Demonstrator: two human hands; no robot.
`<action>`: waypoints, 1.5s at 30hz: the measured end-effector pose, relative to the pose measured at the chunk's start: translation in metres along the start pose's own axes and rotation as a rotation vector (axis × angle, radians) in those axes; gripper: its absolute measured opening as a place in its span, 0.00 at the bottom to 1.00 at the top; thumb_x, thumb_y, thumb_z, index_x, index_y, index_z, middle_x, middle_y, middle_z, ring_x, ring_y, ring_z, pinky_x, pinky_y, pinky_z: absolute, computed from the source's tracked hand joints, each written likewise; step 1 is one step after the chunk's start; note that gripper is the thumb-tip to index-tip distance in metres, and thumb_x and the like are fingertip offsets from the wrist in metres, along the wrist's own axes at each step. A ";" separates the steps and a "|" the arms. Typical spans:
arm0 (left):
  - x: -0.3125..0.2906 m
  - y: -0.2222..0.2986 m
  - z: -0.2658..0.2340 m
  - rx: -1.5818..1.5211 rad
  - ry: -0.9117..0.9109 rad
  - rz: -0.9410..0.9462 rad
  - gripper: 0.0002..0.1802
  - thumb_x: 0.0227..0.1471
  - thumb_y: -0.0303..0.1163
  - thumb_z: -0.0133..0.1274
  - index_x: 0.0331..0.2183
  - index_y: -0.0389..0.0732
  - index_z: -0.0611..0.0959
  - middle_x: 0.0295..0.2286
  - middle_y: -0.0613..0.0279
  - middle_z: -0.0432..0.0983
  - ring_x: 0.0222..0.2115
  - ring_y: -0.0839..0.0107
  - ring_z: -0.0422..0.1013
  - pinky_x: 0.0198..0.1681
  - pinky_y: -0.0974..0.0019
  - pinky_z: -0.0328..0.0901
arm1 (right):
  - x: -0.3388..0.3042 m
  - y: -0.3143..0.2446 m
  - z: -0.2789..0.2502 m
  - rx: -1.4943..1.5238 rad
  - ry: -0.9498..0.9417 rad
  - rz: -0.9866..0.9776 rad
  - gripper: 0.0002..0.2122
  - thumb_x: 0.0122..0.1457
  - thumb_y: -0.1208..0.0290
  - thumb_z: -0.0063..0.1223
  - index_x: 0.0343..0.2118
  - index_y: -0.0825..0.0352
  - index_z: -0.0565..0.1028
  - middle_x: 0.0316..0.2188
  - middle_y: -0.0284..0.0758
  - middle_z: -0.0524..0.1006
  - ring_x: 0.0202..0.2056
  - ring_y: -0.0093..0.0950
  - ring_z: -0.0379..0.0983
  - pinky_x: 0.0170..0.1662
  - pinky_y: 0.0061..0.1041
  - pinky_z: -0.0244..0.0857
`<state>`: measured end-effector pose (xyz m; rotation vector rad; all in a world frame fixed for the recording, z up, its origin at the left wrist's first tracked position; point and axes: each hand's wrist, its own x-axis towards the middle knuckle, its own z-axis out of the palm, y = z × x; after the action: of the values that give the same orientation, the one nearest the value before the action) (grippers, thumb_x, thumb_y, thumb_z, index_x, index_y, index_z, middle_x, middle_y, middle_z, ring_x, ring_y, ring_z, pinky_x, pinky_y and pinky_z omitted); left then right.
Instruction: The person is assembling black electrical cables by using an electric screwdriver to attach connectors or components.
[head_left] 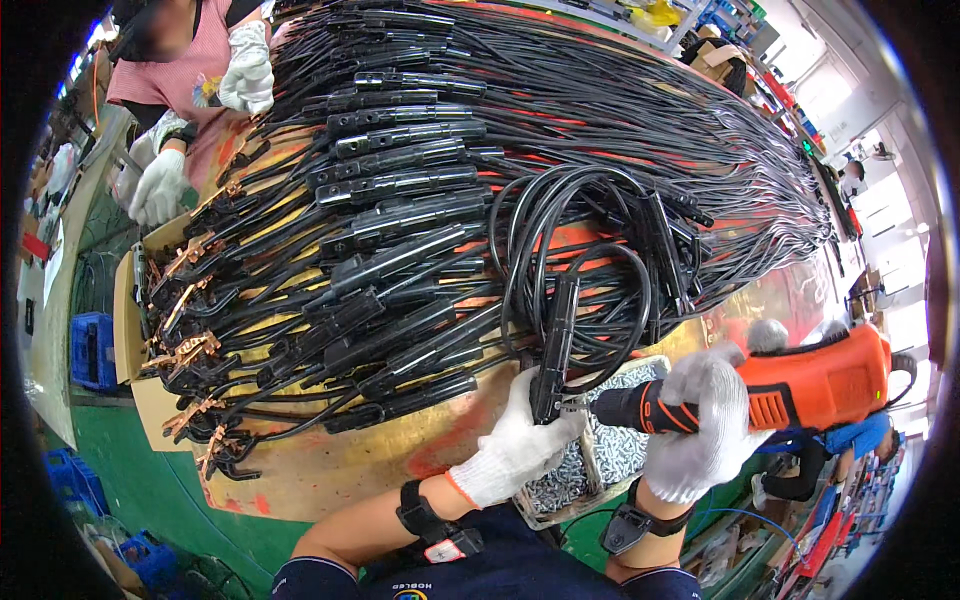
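Observation:
My left hand (522, 445), in a white knit glove, is closed round the lower end of a black cable handle (562, 340), which stands nearly upright. A coil of black cable (530, 235) lies above it on the heap. In my gloved right hand (700, 420) is an orange and black power screwdriver (815, 385), its nose pointing left. The bit's tip is at the handle's lower end, beside my left fingers; whether it sits in a screw is too small to tell. Under both hands is a box (590, 490) of small silver screws.
Many black handles (400, 185) with long cables (640, 90) cover the table (470, 430). Copper-coloured clamps (195, 350) lie at its left edge. Across at the upper left stands a person with white-gloved hands (160, 185). Blue crates (92, 350) stand on the green floor; another person (850, 445) is at right.

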<state>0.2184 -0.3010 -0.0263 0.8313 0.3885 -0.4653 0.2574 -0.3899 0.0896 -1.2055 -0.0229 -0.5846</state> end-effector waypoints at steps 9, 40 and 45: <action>-0.001 0.005 0.000 0.044 0.012 -0.032 0.42 0.51 0.28 0.61 0.59 0.42 0.53 0.26 0.66 0.70 0.14 0.79 0.63 0.14 0.73 0.58 | 0.008 0.006 -0.004 0.029 -0.146 0.008 0.23 0.49 0.87 0.53 0.49 0.68 0.63 0.21 0.33 0.70 0.18 0.22 0.67 0.22 0.23 0.66; 0.085 0.124 0.068 1.287 -0.132 1.009 0.36 0.54 0.31 0.55 0.61 0.41 0.60 0.56 0.40 0.58 0.56 0.57 0.64 0.58 0.56 0.63 | 0.026 -0.010 -0.188 0.363 0.205 0.012 0.23 0.60 0.77 0.51 0.58 0.70 0.60 0.25 0.29 0.66 0.23 0.18 0.61 0.26 0.18 0.60; 0.074 0.109 0.071 2.144 -0.036 1.118 0.41 0.43 0.48 0.62 0.58 0.51 0.69 0.56 0.47 0.64 0.55 0.43 0.61 0.59 0.37 0.53 | 0.030 -0.033 -0.157 0.114 0.389 0.150 0.30 0.59 0.74 0.52 0.64 0.65 0.54 0.26 0.32 0.70 0.23 0.21 0.66 0.25 0.20 0.64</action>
<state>0.3484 -0.3103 0.0465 2.8154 -0.9076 0.4135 0.2238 -0.5481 0.0687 -0.9581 0.3562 -0.6684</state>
